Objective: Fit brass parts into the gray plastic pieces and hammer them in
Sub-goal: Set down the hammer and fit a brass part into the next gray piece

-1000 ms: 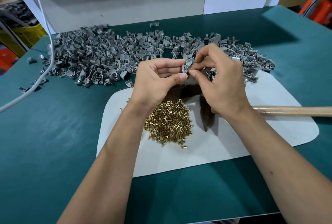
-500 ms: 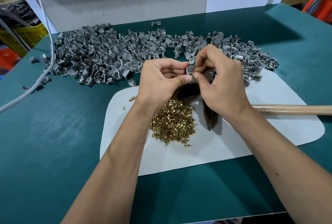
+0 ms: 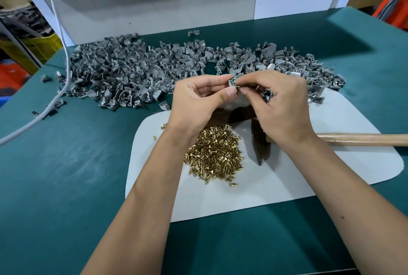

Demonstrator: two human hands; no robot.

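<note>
My left hand [image 3: 196, 100] holds a gray piece [image 3: 233, 80] mid-frame; my right hand [image 3: 280, 107] pinches a brass part [image 3: 237, 86] into it. Hammer [image 3: 261, 149] lies untouched. Big gray pile [image 3: 132, 69] & brass pile [image 3: 214, 153] left, so lots to do.

bare green table [image 3: 66, 186] at left, gray pieces [image 3: 136, 69] crowding the back, hammer [image 3: 353, 139] lying right
</note>
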